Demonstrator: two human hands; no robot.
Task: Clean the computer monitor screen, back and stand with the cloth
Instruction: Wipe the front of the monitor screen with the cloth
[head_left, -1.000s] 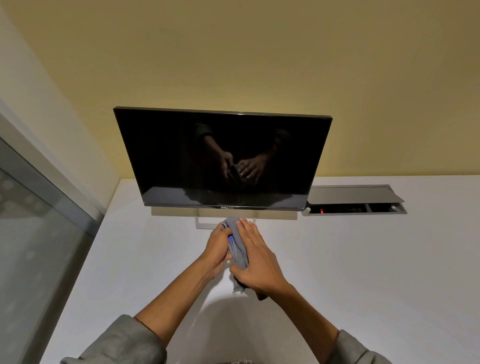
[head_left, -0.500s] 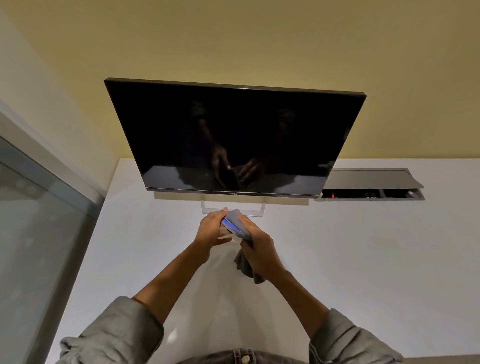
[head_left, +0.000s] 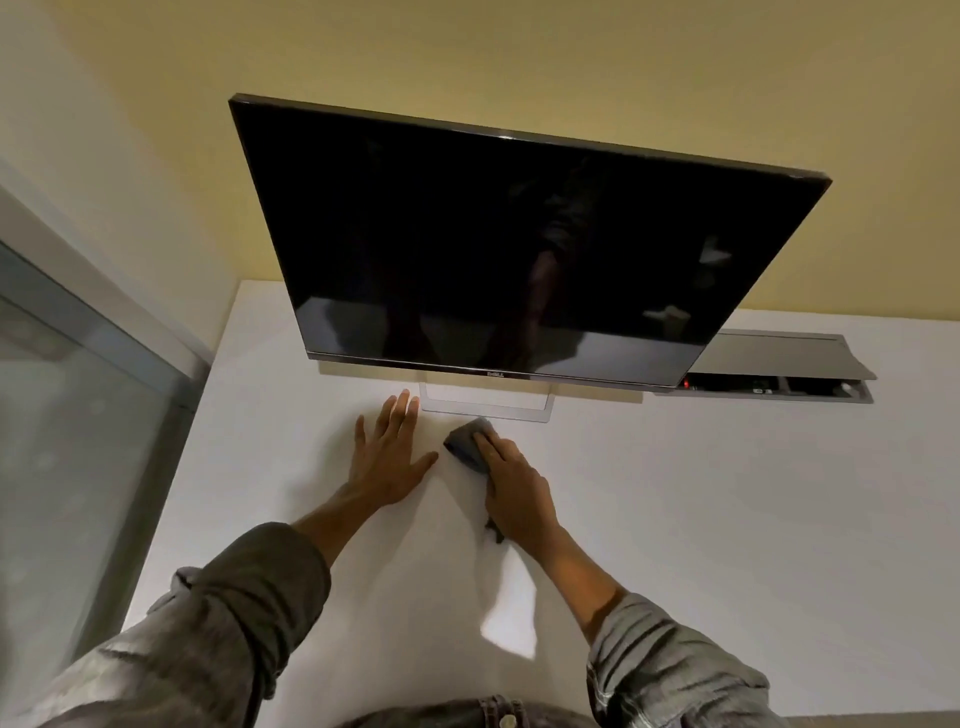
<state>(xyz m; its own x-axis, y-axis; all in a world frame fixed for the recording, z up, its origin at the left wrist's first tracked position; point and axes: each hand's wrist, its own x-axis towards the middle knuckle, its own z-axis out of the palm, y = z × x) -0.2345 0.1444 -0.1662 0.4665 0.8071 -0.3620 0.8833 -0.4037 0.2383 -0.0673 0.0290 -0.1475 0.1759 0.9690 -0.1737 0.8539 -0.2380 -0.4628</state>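
Observation:
A black monitor (head_left: 498, 249) with a dark screen stands at the back of the white desk (head_left: 727, 519). Its silver frame stand (head_left: 485, 410) shows below the bottom bezel. My left hand (head_left: 387, 457) lies flat on the desk with fingers spread, its fingertips just left of the stand. My right hand (head_left: 511, 488) presses a folded grey cloth (head_left: 467, 441) onto the desk just in front of the stand. The cloth sticks out past my fingertips, and a small corner shows by my wrist. The monitor's back is hidden.
An open cable box (head_left: 779, 371) with a raised grey lid is set into the desk right of the monitor. A glass partition (head_left: 67, 441) runs along the desk's left edge. A yellow wall (head_left: 571, 62) stands behind the monitor.
My hands have come apart and lowered to the desk. The left hand let go of the cloth and now lies flat. The right hand pressed the cloth down. The view moved closer to the monitor.

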